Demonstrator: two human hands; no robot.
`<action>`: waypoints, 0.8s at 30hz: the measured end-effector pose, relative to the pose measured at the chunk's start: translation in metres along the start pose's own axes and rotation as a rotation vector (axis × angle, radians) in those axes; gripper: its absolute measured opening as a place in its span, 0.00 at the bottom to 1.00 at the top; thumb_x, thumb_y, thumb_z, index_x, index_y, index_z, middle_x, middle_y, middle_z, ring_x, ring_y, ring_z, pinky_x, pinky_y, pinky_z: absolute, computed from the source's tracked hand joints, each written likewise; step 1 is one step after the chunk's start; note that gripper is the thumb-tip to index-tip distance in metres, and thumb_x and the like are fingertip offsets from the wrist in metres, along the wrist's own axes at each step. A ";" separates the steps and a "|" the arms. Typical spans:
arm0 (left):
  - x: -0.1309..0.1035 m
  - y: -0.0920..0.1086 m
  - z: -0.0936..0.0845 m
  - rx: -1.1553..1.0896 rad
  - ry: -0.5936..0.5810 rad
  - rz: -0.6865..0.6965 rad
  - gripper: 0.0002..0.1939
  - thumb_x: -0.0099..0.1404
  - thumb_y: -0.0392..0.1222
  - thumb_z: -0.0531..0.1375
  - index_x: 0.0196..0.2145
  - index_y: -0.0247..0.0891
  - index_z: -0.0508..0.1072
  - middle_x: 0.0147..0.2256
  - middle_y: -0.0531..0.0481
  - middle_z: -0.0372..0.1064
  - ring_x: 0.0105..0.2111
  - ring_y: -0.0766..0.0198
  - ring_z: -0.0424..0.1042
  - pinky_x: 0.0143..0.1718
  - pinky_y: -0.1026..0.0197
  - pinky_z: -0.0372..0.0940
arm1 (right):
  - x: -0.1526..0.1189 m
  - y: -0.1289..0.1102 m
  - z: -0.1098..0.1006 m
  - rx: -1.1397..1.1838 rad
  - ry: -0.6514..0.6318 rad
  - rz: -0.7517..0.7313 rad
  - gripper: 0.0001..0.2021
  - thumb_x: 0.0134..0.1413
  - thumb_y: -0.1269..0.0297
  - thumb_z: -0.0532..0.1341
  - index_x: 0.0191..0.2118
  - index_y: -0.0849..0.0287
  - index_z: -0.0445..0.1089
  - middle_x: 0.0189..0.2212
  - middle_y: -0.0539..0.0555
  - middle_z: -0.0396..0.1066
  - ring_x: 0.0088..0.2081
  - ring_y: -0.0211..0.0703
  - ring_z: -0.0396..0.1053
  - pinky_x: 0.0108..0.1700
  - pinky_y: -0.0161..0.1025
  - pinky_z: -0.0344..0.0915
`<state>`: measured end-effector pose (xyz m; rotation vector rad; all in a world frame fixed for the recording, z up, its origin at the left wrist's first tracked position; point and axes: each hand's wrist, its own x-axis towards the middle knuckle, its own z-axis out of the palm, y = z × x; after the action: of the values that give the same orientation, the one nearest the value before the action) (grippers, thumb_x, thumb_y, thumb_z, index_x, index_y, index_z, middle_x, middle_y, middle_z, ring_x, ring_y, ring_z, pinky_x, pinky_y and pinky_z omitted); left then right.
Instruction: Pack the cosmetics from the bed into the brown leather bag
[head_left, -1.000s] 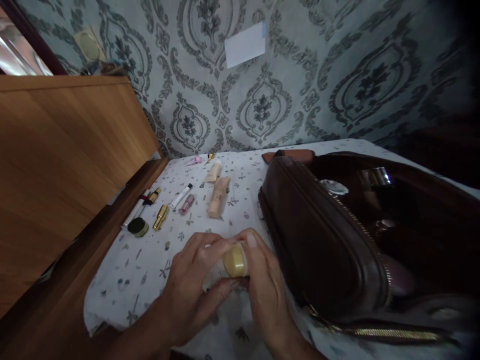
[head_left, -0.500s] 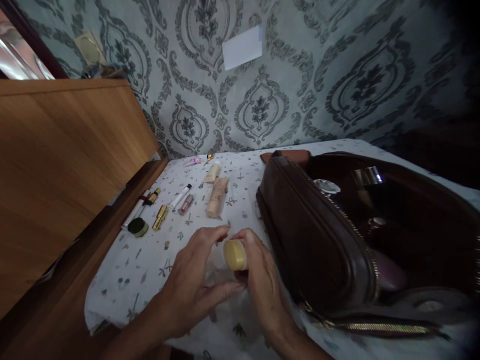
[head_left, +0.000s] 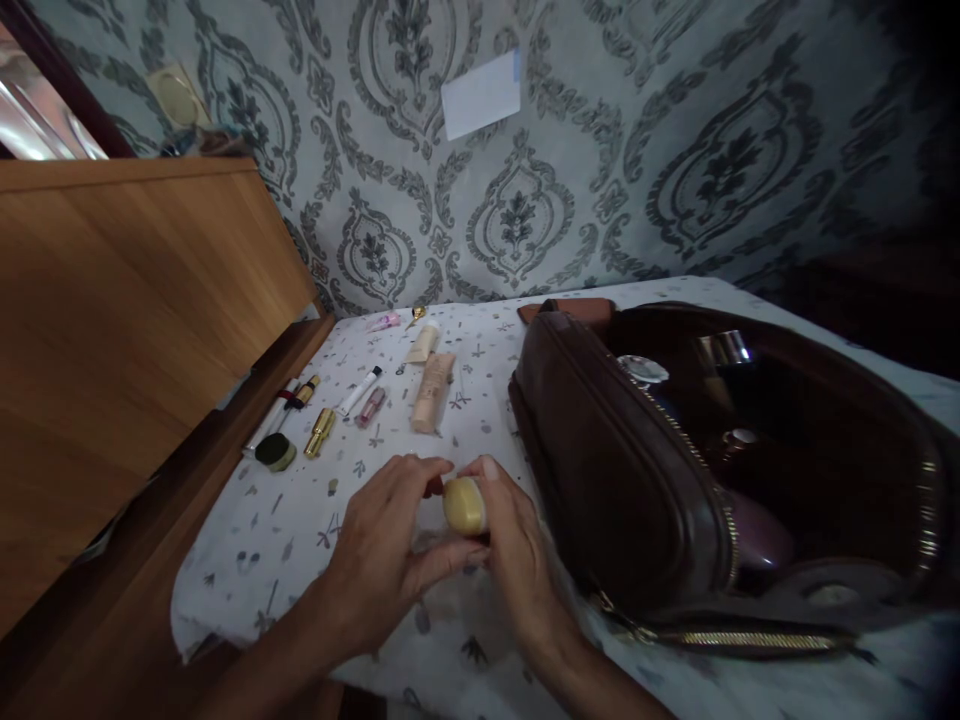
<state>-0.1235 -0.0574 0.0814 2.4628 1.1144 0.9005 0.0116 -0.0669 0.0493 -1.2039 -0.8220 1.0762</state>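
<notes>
In the head view, the bag (head_left: 615,450) stands just right of the right hand (head_left: 519,548), its zip undone and its mouth gaping. Inside, to the right of that hand, are a silver cap (head_left: 729,348), a round clear disc (head_left: 643,370), a small pale-topped piece (head_left: 741,437) and, nearest the hand, a smooth purple thing (head_left: 761,530); the depths are too dark to read.

The right hand grips a container (head_left: 463,506) whose yellow end faces up toward the camera; its body is mostly hidden by the fingers. The left hand (head_left: 379,545) is spread in a wide curve around the container's left side, thumb below and fingers above; whether it touches is unclear.

Ahead of the hands, two tubes (head_left: 433,392) lie on the cloth (head_left: 300,530). Beyond the left hand, to its left, are a pot (head_left: 275,453), a lipstick (head_left: 320,432) and a pen (head_left: 361,390).

A second ago the left fingers lay over the container; now they are off its top. The tubes, pot and lipstick stay put, and more of the bag's inside shows.
</notes>
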 end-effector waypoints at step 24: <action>0.003 -0.005 -0.004 0.218 -0.111 0.112 0.15 0.71 0.45 0.55 0.52 0.38 0.64 0.40 0.46 0.68 0.40 0.57 0.68 0.40 0.57 0.65 | 0.015 0.001 0.016 0.362 -0.217 0.685 0.23 0.61 0.44 0.54 0.24 0.57 0.59 0.11 0.40 0.49 0.12 0.28 0.42 0.16 0.28 0.36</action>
<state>-0.1275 -0.0515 0.0838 2.7385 1.0975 0.6947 0.0017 -0.0475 0.0506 -1.0853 -0.3360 1.8507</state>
